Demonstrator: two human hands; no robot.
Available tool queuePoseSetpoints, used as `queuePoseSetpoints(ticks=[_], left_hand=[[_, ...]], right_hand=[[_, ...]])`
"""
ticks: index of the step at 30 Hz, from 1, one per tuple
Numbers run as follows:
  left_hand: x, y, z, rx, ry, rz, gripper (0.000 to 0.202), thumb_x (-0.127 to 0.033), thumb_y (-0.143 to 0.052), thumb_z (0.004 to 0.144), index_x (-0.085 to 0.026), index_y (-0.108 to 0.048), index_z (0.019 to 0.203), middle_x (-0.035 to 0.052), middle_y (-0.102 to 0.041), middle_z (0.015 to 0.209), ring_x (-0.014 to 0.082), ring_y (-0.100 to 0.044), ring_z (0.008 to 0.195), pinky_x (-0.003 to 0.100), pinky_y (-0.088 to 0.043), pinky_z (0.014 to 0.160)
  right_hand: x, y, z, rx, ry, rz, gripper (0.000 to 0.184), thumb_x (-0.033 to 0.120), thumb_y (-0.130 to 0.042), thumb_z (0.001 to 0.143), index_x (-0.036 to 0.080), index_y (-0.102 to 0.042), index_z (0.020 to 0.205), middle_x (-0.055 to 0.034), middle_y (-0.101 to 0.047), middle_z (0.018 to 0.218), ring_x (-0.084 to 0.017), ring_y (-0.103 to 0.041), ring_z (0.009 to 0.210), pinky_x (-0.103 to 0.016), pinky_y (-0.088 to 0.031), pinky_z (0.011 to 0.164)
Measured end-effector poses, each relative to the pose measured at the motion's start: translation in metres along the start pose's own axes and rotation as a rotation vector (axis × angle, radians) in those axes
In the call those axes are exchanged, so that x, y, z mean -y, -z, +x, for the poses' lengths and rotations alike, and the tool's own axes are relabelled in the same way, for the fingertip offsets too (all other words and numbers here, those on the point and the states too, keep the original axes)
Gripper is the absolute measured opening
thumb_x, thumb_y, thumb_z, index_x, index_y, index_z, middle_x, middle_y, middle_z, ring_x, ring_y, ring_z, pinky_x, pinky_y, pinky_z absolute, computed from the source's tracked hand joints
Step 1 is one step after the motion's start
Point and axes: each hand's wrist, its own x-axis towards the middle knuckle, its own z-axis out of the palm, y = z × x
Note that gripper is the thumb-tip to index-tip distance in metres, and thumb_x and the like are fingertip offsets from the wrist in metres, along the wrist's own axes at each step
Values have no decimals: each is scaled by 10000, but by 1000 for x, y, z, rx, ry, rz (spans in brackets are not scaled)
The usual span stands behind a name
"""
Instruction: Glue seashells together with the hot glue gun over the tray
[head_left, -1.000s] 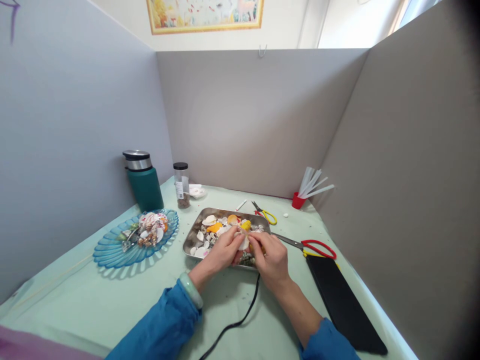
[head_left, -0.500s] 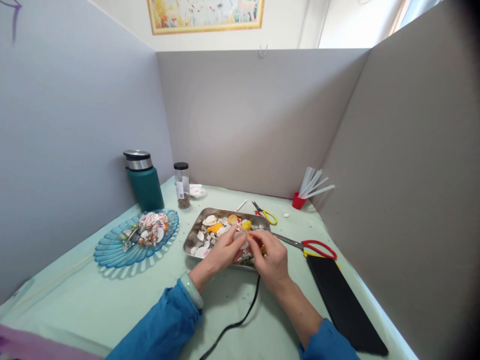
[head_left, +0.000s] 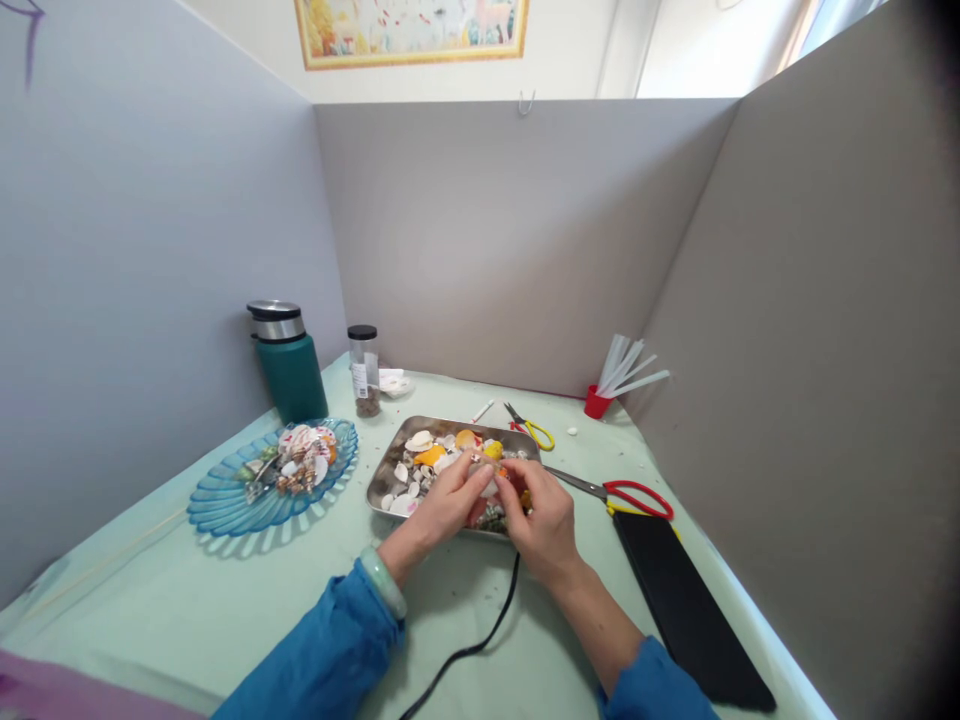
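Both hands meet over the front of a metal tray (head_left: 379, 478) filled with seashells (head_left: 430, 456) in white, orange and yellow. My left hand (head_left: 452, 497), with a pale green bangle at the wrist, is closed in a pinch. Fingertip to fingertip with it, my right hand (head_left: 546, 510) is closed as well. Small pieces, partly whitish and partly orange, show between the fingers; they are too small and covered to name. To the left, a blue scalloped glass plate (head_left: 217, 505) bears a heap of shells and small ornaments (head_left: 304, 460).
A green bottle (head_left: 291, 375) and a clear jar (head_left: 364, 370) stand back left. Right of the tray lie red-handled scissors (head_left: 637, 495), a black flat slab (head_left: 690, 610) and yellow-handled snips (head_left: 538, 433). A red cup (head_left: 598, 403) holds white sticks. A black cable (head_left: 472, 650) runs toward me.
The fingers have shifted only slightly against each other above the tray. Everything else lies as before.
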Motion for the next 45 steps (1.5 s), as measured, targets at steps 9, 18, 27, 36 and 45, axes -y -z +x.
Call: queuePoseSetpoints(ticks=[9, 18, 27, 36, 45], left_hand=[[-1, 0, -1, -5, -54, 58, 315, -480, -439, 895, -169, -486, 877, -81, -391, 492, 73, -323, 400, 210, -252, 421], [-3, 1, -1, -46, -89, 99, 273, -433, -468, 888, -171, -493, 812, -72, -408, 497, 82, -349, 425, 218, -277, 455], [-6, 0, -2, -20, -80, 93, 252, -414, -455, 895, -182, -465, 799, -83, -395, 475, 75, -321, 403, 212, -260, 441], [-6, 0, -2, -31, -95, 112, 256, -411, -461, 891, -184, -455, 773, -81, -389, 490, 77, -325, 421, 214, -270, 458], [-6, 1, -3, -27, -102, 137, 246, -395, -449, 902, -187, -452, 772, -71, -394, 516, 88, -338, 458, 220, -285, 484]], right_hand=[[-1, -1, 0, -17, -9, -11, 65, 218, -540, 891, 189, -588, 923, -38, -642, 807, -160, -565, 686, -296, -440, 665], [0, 0, 0, -41, 15, -5, 68, 201, -557, 886, 187, -575, 822, -24, -619, 737, -154, -550, 659, -286, -417, 644], [1, 1, 1, -53, 86, -31, 114, 182, -542, 895, 189, -572, 785, -27, -616, 695, -162, -544, 643, -291, -406, 630], [0, 1, 2, -63, 138, -77, 124, 182, -547, 892, 193, -567, 770, -23, -614, 670, -160, -529, 621, -294, -401, 624], [1, 3, 2, -56, 173, -101, 127, 186, -537, 898, 203, -552, 773, -19, -611, 665, -158, -530, 617, -302, -406, 634]])
